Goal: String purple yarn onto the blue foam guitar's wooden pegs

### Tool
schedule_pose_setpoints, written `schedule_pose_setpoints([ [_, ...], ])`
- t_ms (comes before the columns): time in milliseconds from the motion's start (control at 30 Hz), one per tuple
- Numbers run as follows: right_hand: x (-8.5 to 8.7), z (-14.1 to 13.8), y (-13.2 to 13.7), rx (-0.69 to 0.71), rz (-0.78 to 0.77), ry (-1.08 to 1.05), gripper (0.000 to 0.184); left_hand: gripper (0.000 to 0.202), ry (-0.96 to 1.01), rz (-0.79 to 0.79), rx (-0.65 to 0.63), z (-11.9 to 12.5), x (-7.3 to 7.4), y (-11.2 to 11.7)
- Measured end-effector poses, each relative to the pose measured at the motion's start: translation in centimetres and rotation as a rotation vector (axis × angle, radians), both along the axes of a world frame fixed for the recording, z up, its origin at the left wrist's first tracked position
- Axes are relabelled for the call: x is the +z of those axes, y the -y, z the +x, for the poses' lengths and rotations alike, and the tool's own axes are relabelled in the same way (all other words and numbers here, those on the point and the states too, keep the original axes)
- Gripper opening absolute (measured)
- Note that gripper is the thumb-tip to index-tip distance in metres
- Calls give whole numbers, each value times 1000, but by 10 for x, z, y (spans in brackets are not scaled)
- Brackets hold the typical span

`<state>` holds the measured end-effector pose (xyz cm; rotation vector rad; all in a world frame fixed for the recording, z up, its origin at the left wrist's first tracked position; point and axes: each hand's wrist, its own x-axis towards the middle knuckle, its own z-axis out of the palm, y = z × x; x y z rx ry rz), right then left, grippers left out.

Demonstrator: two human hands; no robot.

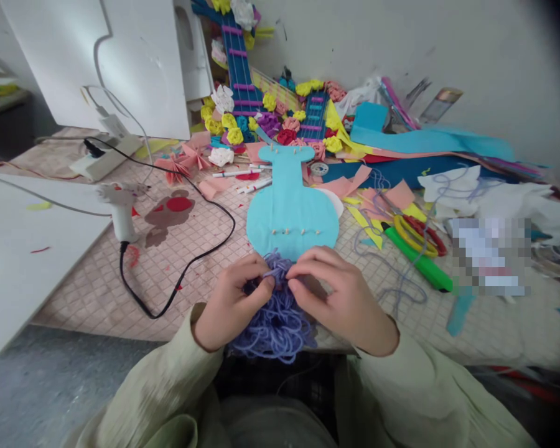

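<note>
A loose bundle of purple-blue yarn (pixel 280 326) lies at the table's front edge, its loops hanging over. My left hand (pixel 240 295) pinches the top of this yarn between thumb and fingers. From the other side, my right hand (pixel 336 295) has its thumb and fingertips closed on the same spot; whether it grips one strand or several is too small to tell. Just beyond the yarn is a light-blue guitar-shaped cutout (pixel 292 208) with small pegs in a row near its bottom and at its head.
A white hot glue gun (pixel 121 208) with a black cord stands left, near a power strip (pixel 105 155). Right are a green marker or cutter (pixel 417 258), yellow-handled scissors (pixel 413 236) and stray yarn. Paper flowers (pixel 233 127) and decorated guitar shapes (pixel 240 71) crowd the back.
</note>
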<state>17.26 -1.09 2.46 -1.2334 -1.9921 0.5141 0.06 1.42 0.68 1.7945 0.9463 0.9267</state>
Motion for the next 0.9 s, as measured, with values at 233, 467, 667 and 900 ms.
schedule_pose_setpoints([
  [233,0,-2,-1,12,54,64,8,20,-59,69,6,2,4,4],
  [467,0,-5,3,-48,63,78,12,19,-104,150,-8,3,5,7],
  [667,2,-9,9,-154,46,-47,13,18,-95,146,27,3,5,8],
  [900,-1,-6,10,-103,-163,-286,12,21,-86,125,52,4,9,9],
])
